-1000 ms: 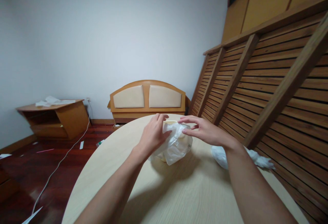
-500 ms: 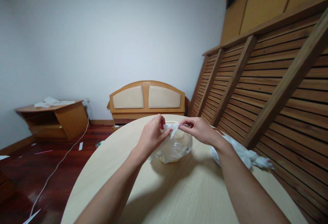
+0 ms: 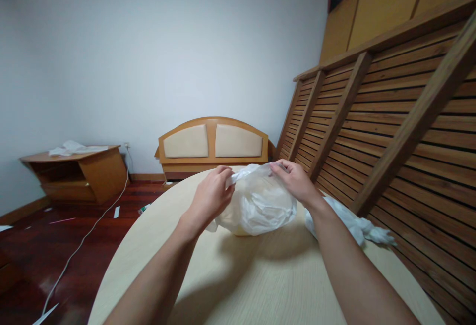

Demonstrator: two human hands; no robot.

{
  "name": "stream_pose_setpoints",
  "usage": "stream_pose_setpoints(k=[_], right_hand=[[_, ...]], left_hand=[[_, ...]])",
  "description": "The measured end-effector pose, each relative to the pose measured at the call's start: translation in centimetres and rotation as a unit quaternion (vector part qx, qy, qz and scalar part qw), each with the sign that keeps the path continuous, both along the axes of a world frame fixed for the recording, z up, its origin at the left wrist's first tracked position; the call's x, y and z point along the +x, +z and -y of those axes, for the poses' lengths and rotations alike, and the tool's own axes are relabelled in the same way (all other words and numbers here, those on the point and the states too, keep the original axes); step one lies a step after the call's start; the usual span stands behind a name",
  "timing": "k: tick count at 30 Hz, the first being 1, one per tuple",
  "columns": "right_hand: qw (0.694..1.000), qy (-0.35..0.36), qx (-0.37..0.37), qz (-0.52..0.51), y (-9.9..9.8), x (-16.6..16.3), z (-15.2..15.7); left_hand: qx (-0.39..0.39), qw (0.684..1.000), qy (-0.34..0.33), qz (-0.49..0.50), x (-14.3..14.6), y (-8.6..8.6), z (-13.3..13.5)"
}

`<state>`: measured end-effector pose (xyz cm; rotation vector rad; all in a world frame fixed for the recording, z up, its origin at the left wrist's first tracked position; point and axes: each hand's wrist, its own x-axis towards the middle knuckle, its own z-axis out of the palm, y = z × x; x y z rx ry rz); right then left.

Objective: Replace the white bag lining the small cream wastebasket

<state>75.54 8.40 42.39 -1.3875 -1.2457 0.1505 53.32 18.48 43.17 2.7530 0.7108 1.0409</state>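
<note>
A thin white plastic bag (image 3: 256,203) with a pale yellow round container inside rests on the round light-wood table (image 3: 260,280). My left hand (image 3: 211,197) is closed, pinching the bag's top edge on the left. On the right, my right hand (image 3: 295,180) is closed on the same top edge. The bag's film is stretched wide between both hands. The container shows only dimly through the plastic.
A second crumpled white bag (image 3: 349,223) lies on the table by my right forearm. A slatted wooden bed frame (image 3: 390,117) leans against the right wall. A headboard (image 3: 213,144) stands behind the table. A low wooden cabinet (image 3: 74,174) and a white cable (image 3: 85,238) are at left.
Both hands went from touching the bag over the container to gripping its top edge. They have pulled apart and upward, spreading the bag wider over the container.
</note>
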Motion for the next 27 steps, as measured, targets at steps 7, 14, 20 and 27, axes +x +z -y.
stream_pose_setpoints(k=[7,14,20,27], right_hand=[[0.981,-0.035,-0.015,-0.188,-1.5,2.6,-0.5],[0.971,-0.029,-0.066,-0.228,-3.2,3.9,-0.8],[0.965,-0.019,-0.078,-0.249,-4.7,4.5,-1.9],[0.956,-0.03,-0.081,-0.279,-7.7,5.3,-4.3]], left_hand=[[-0.099,0.973,-0.098,0.185,-0.1,-0.6,-3.7],[-0.249,0.93,-0.128,0.238,0.3,-1.8,-7.3],[-0.337,0.905,-0.017,0.26,1.6,-4.5,-9.5],[-0.367,0.891,0.053,0.263,2.2,-7.4,-11.0]])
